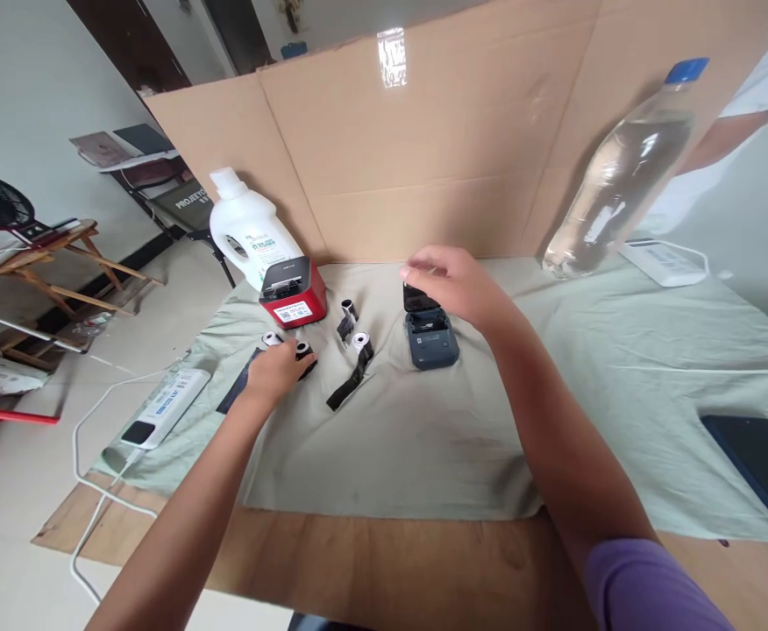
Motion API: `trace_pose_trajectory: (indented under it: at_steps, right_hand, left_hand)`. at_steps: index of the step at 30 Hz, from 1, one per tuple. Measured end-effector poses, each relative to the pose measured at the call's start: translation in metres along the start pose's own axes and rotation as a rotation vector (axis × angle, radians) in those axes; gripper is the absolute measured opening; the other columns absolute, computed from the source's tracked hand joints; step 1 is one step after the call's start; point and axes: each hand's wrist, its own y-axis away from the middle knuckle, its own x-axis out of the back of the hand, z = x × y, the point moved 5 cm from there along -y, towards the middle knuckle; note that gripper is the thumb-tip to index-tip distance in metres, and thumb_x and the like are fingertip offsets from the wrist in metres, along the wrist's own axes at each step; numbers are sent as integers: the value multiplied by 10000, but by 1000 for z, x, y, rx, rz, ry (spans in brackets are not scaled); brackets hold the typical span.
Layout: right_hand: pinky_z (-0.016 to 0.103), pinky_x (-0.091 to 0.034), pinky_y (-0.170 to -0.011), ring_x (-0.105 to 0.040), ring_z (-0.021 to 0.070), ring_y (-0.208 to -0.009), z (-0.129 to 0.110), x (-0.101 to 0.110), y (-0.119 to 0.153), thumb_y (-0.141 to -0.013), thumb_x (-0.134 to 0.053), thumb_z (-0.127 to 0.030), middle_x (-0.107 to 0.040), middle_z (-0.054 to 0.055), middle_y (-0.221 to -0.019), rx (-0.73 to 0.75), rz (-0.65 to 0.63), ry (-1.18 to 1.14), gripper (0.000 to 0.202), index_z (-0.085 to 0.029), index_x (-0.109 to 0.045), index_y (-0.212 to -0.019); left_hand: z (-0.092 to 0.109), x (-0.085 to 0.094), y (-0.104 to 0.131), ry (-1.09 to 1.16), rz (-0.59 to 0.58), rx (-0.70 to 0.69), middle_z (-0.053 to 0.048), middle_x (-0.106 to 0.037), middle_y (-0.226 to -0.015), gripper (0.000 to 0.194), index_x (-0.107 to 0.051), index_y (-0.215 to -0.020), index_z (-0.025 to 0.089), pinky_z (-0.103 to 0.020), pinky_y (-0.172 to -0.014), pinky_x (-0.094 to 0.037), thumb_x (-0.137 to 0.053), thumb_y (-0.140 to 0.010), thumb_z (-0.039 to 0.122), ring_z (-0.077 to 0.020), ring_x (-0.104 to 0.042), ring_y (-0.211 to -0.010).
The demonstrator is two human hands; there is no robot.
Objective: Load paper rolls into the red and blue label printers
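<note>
With the left hand (pixel 275 372), touching a black roll (pixel 303 350), fingers partly bent; cannot tell if grasping firmly. With the right hand (pixel 450 276), fingers at the top edge of the raised lid (pixel 418 300); cannot tell if gripping or only touching. Below this lid, on the cloth (pixel 384 464), the dark printer (pixel 433 349), open. Between printer and left hand, two more rolls (pixel 361 342), with dark strips unrolled.

Both bare arms reach forward, left hand (pixel 277 368) low with fingers curled, right hand (pixel 448 279) farther out, bent downward.
</note>
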Motion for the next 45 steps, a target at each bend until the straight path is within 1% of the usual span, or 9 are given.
trace_pose_trajectory:
  at_steps: [3, 8, 13, 17, 23, 26, 37, 42, 45]
  right_hand:
    - [329, -447, -829, -593, 222, -976, 2, 6, 0, -858, -677, -508, -676, 77, -1051, -9, 4, 0, 326, -200, -690, -963]
    - [316, -437, -807, -580, 224, -989, 2, 10, 0, -869, -651, -521, -672, 75, -1032, 10, 14, 9, 337, -193, -688, -938]
    - [304, -435, -785, -589, 204, -930, 7, 2, 0, -873, -648, -499, -682, 70, -1035, -16, -56, 35, 325, -192, -696, -971]
    - [298, -436, -738, -607, 191, -841, 17, -5, -2, -873, -645, -427, -703, 55, -981, -50, -178, 95, 253, -197, -713, -954]
    - [301, -462, -823, -652, 221, -976, 37, -14, -6, -841, -669, -321, -729, 69, -1125, -67, -320, 119, 279, -226, -736, -1094]
    - [295, -462, -816, -658, 219, -982, 48, -24, -7, -815, -681, -271, -730, 73, -1140, -93, -405, 114, 298, -227, -730, -1106]
    - [263, -340, -562, -538, 142, -622, 68, -28, -12, -817, -631, -258, -644, -4, -717, -100, -564, 146, 72, -199, -648, -780]
    - [260, -383, -601, -554, 135, -645, 59, -35, -11, -835, -636, -289, -637, 3, -731, -104, -442, 61, 131, -195, -614, -746]
    - [247, -402, -593, -554, 125, -641, 54, -51, -11, -872, -605, -338, -604, -6, -755, -179, -341, -152, 142, -205, -621, -921]
  left_hand:
    - [3, -3, 5, 36, 24, 38, -229, -694, -1113, 465, -641, -1131, 151, -455, -850, -484, -520, -875, 520, -417, -646, -1078]
    - [33, 16, 29, 225, 344, -68, -179, -654, -1228, 536, -596, -1326, 192, -446, -949, -459, -509, -913, 522, -358, -622, -1134]
    - [86, 0, 29, 455, 136, -249, -113, -721, -1134, 540, -597, -1346, 228, -355, -789, -494, -596, -887, 512, -267, -681, -876]
    - [100, -6, 17, 519, 110, -269, -97, -745, -959, 394, -670, -1229, 223, -381, -810, -501, -638, -856, 347, -286, -690, -865]
    - [111, -1, 10, 1304, 55, -317, -88, -751, -1017, 568, -641, -1232, 174, -333, -789, -551, -728, -784, 512, -230, -708, -879]
    - [125, 0, 9, 1458, 31, -290, -73, -752, -955, 574, -651, -1188, 169, -306, -720, -551, -744, -760, 540, -203, -700, -801]
    - [123, 10, -3, 1705, 257, -227, -81, -741, -1074, 499, -657, -1151, 169, -293, -876, -552, -753, -776, 484, -181, -699, -948]
    - [130, 11, -3, 1541, 259, -318, -67, -733, -1035, 470, -662, -1162, 181, -285, -827, -547, -695, -834, 516, -196, -692, -946]
    - [138, 11, 3, 1376, 261, -376, -43, -718, -925, 406, -684, -1070, 168, -275, -784, -534, -630, -885, 526, -187, -676, -871]
